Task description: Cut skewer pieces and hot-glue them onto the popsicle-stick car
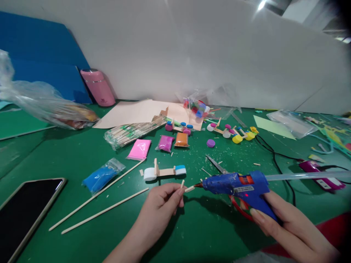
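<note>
My left hand point(166, 204) pinches short pieces of wooden stick point(189, 189) between thumb and fingertips. In my right hand point(287, 223) is a blue hot glue gun point(233, 186), its nozzle pointing left at the end of the stick pieces; whether it touches them I cannot tell. A clear glue stick point(290, 176) juts from the gun's back, and a small red light shows on its body. Just beyond my left hand lies a small wooden-stick car point(166, 171) with white and blue wheels. Scissors point(216, 164) lie partly hidden behind the gun.
Two long wooden sticks point(105, 210) and a phone point(27, 215) lie left. Packets of blue clay point(101, 176), pink clay point(139, 149) and others sit mid-table. Small cars point(179, 126), bagged sticks point(131, 133) and a pink flask point(98, 87) stand behind. A black cable point(275, 160) runs right to a purple power strip point(320, 175).
</note>
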Demonstrator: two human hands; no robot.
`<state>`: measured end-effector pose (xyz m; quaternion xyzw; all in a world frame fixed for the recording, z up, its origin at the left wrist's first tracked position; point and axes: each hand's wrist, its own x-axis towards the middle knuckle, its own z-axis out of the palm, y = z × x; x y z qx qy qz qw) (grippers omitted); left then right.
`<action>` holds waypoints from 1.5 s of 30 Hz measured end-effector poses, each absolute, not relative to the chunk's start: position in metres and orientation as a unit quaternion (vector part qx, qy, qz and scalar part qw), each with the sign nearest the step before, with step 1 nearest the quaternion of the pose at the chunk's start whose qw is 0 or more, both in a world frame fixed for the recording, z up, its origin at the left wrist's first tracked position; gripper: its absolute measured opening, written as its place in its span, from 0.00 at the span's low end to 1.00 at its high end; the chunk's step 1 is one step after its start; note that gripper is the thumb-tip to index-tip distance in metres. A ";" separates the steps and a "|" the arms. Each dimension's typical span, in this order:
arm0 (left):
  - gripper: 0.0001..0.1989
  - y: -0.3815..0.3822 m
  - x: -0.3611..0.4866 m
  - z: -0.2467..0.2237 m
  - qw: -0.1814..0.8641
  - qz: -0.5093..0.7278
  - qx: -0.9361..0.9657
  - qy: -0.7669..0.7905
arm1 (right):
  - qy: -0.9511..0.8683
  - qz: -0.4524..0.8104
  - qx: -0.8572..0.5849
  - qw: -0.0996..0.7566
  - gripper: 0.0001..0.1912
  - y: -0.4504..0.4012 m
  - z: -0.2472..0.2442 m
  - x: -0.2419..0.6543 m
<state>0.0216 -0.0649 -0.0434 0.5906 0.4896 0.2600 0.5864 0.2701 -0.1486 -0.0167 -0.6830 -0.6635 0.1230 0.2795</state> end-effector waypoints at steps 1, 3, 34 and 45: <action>0.17 -0.065 0.022 -0.044 0.587 0.261 0.591 0.488 | -0.671 0.120 -0.678 0.276 0.21 -0.148 -0.017 0.272; 0.17 -0.065 0.022 -0.044 0.586 0.263 0.591 0.487 | -0.696 0.128 -0.655 0.265 0.21 -0.147 -0.016 0.276; 0.16 -0.066 0.023 -0.042 0.756 0.292 0.422 0.407 | -0.562 0.013 -0.805 0.191 0.20 -0.079 -0.050 0.322; 0.16 -0.069 0.023 -0.039 0.712 0.211 0.538 0.399 | -0.840 0.261 -0.437 0.190 0.07 -0.061 0.011 0.199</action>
